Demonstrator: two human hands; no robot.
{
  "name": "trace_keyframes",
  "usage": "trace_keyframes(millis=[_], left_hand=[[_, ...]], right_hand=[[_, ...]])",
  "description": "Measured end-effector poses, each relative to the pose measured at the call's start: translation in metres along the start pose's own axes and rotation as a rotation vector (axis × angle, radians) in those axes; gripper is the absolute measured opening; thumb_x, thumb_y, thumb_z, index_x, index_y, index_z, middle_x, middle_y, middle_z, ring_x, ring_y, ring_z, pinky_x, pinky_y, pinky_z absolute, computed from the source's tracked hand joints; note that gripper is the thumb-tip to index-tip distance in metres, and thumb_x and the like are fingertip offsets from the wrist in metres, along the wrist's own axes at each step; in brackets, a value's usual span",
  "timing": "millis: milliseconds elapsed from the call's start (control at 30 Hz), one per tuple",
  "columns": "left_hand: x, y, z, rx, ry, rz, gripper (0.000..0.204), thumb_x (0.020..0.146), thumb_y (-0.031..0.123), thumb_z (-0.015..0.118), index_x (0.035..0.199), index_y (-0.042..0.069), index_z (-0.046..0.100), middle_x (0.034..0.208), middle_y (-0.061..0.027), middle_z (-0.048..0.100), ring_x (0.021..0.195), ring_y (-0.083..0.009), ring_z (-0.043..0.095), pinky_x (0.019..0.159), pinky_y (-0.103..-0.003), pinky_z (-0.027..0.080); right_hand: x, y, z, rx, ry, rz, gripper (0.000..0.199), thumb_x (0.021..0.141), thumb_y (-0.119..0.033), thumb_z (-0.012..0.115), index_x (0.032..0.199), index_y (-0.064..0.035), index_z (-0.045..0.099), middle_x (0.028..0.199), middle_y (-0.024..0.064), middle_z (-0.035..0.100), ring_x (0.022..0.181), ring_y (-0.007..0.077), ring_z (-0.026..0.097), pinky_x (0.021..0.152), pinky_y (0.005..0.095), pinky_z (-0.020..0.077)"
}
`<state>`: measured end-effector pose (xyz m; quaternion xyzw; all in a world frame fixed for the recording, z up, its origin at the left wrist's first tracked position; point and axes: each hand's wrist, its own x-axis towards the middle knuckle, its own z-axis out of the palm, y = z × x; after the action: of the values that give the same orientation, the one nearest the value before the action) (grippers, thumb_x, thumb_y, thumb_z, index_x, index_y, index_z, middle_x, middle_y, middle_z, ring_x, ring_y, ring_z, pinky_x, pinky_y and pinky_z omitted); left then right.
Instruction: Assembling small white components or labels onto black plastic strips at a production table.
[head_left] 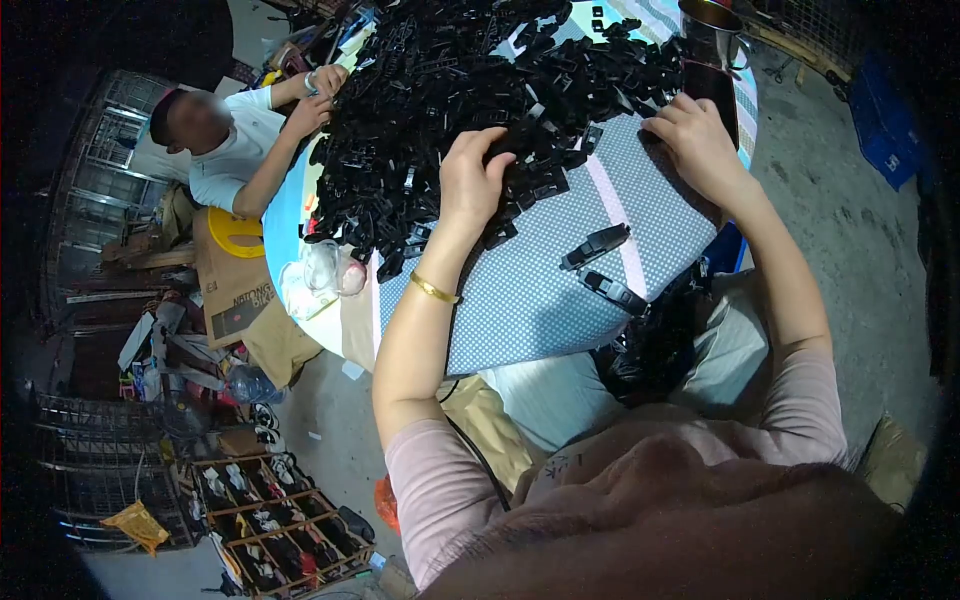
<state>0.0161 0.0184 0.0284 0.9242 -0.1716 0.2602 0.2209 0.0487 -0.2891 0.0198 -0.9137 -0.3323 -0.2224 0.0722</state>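
Metal cup (710, 45), 1 o'clock: contents unclear. Printed carton (222, 268), 9 o'clock. Left hand (472, 178) partly open, right hand (695, 142) curled, at black clips (430, 120); grip unclear.

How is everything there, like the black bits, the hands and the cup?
Black pile: heaped, loose
Two black pieces: lying apart from the pile
Left hand: at the pile, thumb and fingers apart
Right hand: fingers bent, grip unclear
Metal cup: open-topped
Dotted cloth: spread out
Gold bracelet: worn
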Motion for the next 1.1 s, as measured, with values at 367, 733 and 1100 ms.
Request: trace_keyframes(millis=[367,733,1100], left_hand=[[-0.028,0.065,-0.010,-0.573,-0.481,-0.414,0.024,0.094,0.014,0.058,0.111,-0.001,0.064,0.080,-0.0051,0.063,0.065,-0.0083,0.061,0.054,-0.022,0.046],[-0.034,0.094,-0.013,-0.548,-0.593,-0.275,0.032,0.090,0.005,0.054,0.123,0.003,0.056,0.068,-0.0087,0.060,0.062,-0.0181,0.061,0.065,-0.034,0.050],[-0.034,0.084,-0.010,-0.151,-0.393,0.166,0.023,0.076,0.009,0.071,0.099,0.005,0.066,0.097,-0.0121,0.059,0.095,-0.0302,0.058,0.081,-0.039,0.049]], right_hand=[[-0.005,-0.030,0.000,0.640,-0.107,-0.205,0.019,0.086,-0.012,0.062,0.103,-0.0069,0.067,0.087,0.0106,0.060,0.092,0.0300,0.059,0.082,0.0396,0.0472],[-0.017,-0.051,-0.018,0.825,-0.328,-0.120,0.019,0.089,-0.018,0.061,0.104,-0.0072,0.057,0.080,0.0110,0.065,0.075,0.0315,0.064,0.066,0.0403,0.0481],[-0.017,-0.036,-0.022,0.631,-0.067,-0.143,0.024,0.071,-0.017,0.075,0.088,-0.0026,0.067,0.087,0.0113,0.062,0.085,0.0321,0.060,0.074,0.0409,0.0482]])
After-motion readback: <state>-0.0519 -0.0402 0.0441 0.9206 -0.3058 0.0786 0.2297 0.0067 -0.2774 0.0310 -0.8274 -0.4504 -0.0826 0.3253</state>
